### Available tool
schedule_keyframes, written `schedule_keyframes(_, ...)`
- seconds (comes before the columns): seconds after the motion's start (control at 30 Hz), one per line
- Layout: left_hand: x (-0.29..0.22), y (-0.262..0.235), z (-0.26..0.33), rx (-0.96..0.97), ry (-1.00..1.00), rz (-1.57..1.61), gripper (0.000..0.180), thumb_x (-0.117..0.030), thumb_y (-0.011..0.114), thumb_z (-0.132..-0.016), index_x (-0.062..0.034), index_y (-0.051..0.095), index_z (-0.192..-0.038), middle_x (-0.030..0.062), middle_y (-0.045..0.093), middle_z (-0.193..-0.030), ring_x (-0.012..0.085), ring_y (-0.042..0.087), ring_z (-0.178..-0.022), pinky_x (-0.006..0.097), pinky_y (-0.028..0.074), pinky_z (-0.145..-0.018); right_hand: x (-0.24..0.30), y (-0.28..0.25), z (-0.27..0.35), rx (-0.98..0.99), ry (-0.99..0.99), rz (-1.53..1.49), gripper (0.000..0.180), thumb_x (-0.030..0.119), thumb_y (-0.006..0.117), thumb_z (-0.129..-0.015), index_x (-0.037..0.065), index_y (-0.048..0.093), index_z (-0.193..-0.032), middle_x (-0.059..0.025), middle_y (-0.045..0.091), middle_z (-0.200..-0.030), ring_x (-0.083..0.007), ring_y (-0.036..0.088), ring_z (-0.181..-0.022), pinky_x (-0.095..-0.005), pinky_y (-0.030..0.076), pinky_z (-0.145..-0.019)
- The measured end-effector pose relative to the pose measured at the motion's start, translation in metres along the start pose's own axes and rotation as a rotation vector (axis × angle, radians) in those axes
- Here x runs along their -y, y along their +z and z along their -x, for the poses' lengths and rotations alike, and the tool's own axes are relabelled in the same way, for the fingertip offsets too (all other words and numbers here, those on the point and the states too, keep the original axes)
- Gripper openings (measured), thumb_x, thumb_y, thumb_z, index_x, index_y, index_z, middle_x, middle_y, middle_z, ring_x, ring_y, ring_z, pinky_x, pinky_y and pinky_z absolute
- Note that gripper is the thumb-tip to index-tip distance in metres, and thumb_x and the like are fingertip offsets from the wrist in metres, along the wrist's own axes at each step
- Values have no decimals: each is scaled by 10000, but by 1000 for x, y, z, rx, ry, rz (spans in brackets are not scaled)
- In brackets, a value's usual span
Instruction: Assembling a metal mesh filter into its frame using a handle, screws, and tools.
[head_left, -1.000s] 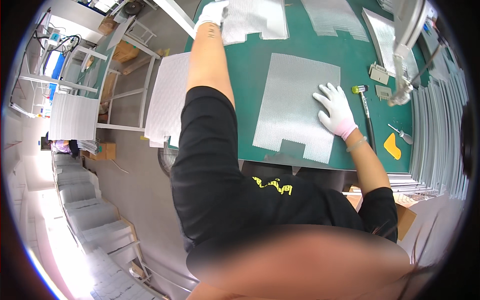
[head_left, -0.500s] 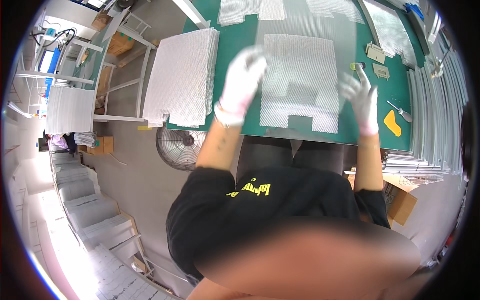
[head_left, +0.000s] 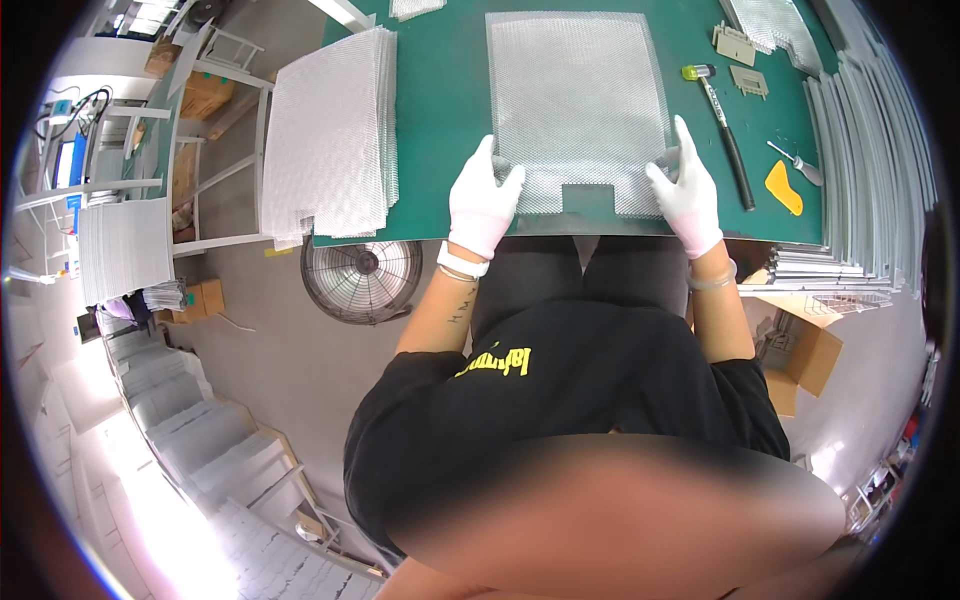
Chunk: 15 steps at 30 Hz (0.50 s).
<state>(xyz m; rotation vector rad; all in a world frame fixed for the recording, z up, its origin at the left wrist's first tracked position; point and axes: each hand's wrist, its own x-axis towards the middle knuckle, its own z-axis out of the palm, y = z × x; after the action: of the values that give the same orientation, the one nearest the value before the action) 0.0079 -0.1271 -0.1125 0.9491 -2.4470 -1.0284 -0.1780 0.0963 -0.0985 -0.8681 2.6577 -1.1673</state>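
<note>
- The silvery rectangular mesh sheet (head_left: 578, 105), lifted half a second ago, is now laid flat on the green table mat (head_left: 440, 110)
- Its near corners are gripped by the gloved left hand (head_left: 483, 200) and right hand (head_left: 686, 190)

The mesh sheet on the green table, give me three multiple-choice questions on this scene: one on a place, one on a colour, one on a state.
1. Where is the stack of mesh sheets?
A. At the table's left end
B. On the floor by the fan
C. Under the mallet

2. What colour is the scraper near the table's right edge?
A. Blue
B. Orange
C. White

3. How is the mesh sheet held?
A. Lifted high in one hand
B. Flat on the green table, both gloved hands at its near corners
C. Rolled into a tube

Answers: 1 A, the stack overhangs the left end. 2 B, it is plainly orange. 3 B, the left hand and right hand each rest on a near corner.
</note>
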Motion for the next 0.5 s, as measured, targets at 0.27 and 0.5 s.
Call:
schedule_keyframes(0.27,7,8,-1,-40,54,-61,641,-270,729,-864,66,526,-1372,193,680,-1107,320,673,-996,387,540,-899,-1,3,-4,58,55,70,726,210,725,-848,70,441,-1501,-179,672,-1154,-305,683,-960,-362,551,-868)
schedule_keyframes(0.5,7,12,0,-63,92,-207,644,-310,703,-882,44,516,-1386,209,654,-1204,348,655,-1063,404,533,-924,-17,17,1,-88,-159,160,680,203,710,-866,92,458,-1488,-155,666,-1151,-313,672,-985,-376,552,-862)
